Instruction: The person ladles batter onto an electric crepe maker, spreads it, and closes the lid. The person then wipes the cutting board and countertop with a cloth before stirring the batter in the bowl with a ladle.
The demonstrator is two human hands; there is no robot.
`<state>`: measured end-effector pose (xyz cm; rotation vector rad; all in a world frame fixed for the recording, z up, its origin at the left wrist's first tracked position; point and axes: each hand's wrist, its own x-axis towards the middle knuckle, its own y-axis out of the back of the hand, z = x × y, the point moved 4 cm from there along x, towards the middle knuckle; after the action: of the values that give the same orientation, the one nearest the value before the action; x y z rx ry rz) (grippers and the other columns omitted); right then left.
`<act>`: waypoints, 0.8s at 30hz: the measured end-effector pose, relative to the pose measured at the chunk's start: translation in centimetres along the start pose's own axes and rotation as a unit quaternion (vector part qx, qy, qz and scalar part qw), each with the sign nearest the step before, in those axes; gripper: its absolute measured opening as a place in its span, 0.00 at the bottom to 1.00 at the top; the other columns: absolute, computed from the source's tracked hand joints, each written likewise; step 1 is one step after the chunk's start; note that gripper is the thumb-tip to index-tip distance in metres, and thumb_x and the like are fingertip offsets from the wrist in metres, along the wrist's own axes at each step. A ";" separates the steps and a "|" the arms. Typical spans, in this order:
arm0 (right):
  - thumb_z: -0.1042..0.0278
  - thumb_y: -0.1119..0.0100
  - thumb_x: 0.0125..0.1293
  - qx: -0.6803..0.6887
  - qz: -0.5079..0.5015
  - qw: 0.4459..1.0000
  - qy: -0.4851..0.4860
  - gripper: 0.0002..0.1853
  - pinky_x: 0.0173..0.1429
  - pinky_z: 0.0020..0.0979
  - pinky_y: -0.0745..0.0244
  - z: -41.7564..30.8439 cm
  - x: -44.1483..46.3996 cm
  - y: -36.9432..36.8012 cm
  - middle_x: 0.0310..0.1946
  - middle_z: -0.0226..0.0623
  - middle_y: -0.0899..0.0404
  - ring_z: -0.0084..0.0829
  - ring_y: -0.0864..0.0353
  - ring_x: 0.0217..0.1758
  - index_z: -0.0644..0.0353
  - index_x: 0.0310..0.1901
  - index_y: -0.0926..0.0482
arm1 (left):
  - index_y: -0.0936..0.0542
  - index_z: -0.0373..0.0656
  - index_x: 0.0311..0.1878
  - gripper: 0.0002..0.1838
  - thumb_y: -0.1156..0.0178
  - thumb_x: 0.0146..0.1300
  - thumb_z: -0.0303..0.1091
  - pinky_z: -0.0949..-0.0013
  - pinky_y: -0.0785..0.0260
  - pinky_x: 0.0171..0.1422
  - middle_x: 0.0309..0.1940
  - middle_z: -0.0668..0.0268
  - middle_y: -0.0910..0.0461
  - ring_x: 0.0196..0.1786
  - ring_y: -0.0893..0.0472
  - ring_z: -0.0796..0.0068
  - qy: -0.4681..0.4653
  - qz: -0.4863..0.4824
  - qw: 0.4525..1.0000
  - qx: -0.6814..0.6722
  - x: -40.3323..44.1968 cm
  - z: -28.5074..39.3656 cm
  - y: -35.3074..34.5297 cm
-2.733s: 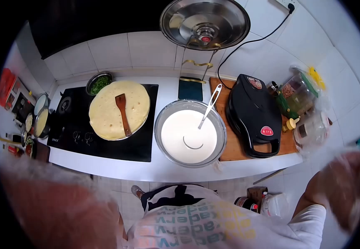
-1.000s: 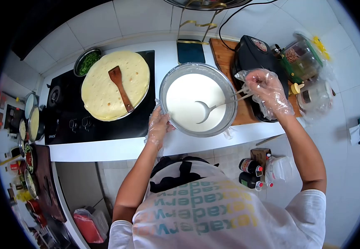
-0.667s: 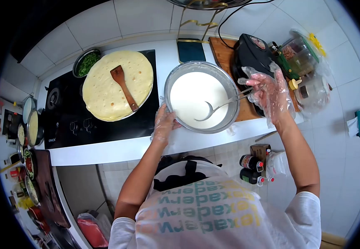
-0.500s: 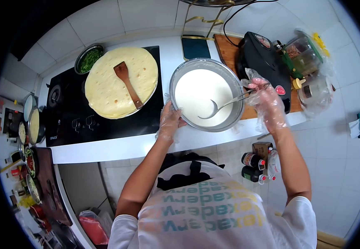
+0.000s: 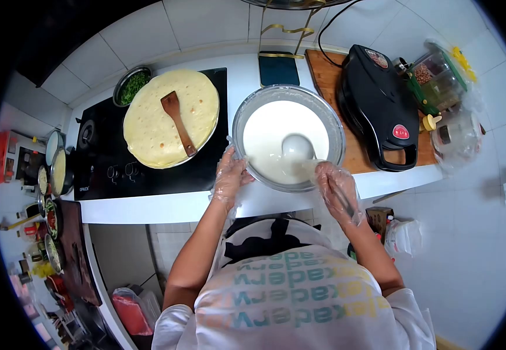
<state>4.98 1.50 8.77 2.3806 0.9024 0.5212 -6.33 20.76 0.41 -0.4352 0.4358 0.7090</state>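
Observation:
A metal bowl [image 5: 336, 137] of white batter [image 5: 273, 125] stands at the counter's front edge. My left hand [image 5: 229, 177], in a clear plastic glove, grips its left rim. My right hand [image 5: 336, 189], gloved too, is closed round the handle of a metal ladle [image 5: 297, 147] at the bowl's front right. The ladle's round head shows at the batter's surface, and part of its handle is hidden by my fingers. To the left, a stack of pale yellow pancakes [image 5: 159, 111] bears a wooden spatula [image 5: 177, 121].
The pancakes sit over a black stovetop [image 5: 104, 151], with a bowl of chopped greens [image 5: 131, 87] behind. At right, a black electric griddle [image 5: 375, 105] rests, lid down, on a wooden board [image 5: 324, 70]. Plastic containers [image 5: 440, 87] stand beyond it. A side counter with filled dishes runs along the left.
My right hand has moved left and toward me, from beside the griddle to the bowl's front rim. The ladle has swung round with it. My left hand stays on the bowl.

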 end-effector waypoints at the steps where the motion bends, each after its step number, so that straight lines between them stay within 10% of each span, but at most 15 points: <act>1: 0.72 0.54 0.61 -0.066 -0.001 0.996 0.057 0.05 0.29 0.29 0.33 0.0 0.4 0.1 0.23 0.42 0.29 0.36 0.28 0.23 0.62 0.32 0.28 | 0.45 0.45 0.63 0.29 0.48 0.59 0.32 0.72 0.25 0.37 0.33 0.65 0.29 0.31 0.26 0.80 0.000 0.005 1.000 0.000 0.0 -0.1 0.0; 3: 0.74 0.57 0.62 -0.196 -0.003 0.966 0.170 0.05 0.27 0.31 0.35 -0.1 1.2 0.1 0.20 0.42 0.34 0.36 0.30 0.21 0.62 0.32 0.30 | 0.45 0.45 0.64 0.30 0.47 0.59 0.32 0.72 0.24 0.37 0.34 0.64 0.29 0.32 0.26 0.79 0.000 0.015 1.000 0.000 0.2 -0.4 0.0; 14: 0.71 0.57 0.62 0.029 0.103 0.993 0.048 0.08 0.34 0.40 0.34 2.3 7.7 -0.6 0.25 0.55 0.28 0.53 0.28 0.31 0.65 0.32 0.29 | 0.45 0.44 0.64 0.31 0.47 0.59 0.35 0.77 0.27 0.36 0.34 0.69 0.26 0.31 0.25 0.83 -0.017 -0.004 0.999 -0.031 0.5 -1.0 0.3; 21: 0.73 0.52 0.62 -0.234 0.046 0.969 0.061 0.08 0.44 0.33 0.31 2.2 10.0 -2.9 0.39 0.44 0.27 0.39 0.27 0.40 0.67 0.40 0.30 | 0.46 0.46 0.64 0.32 0.46 0.58 0.35 0.73 0.27 0.40 0.33 0.69 0.28 0.32 0.27 0.82 -0.009 -0.039 0.999 -0.033 0.2 -0.3 0.3; 24: 0.72 0.51 0.62 -0.092 0.046 0.990 0.101 0.08 0.44 0.31 0.31 1.4 10.2 -4.2 0.41 0.43 0.28 0.36 0.27 0.40 0.65 0.41 0.30 | 0.47 0.46 0.65 0.32 0.46 0.59 0.35 0.73 0.27 0.40 0.32 0.70 0.29 0.32 0.27 0.81 0.004 -0.043 0.998 -0.050 0.1 -0.2 0.3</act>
<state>10.81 10.75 6.76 2.2377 0.7941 0.8572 -6.55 20.91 0.10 -0.5489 0.3871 0.6471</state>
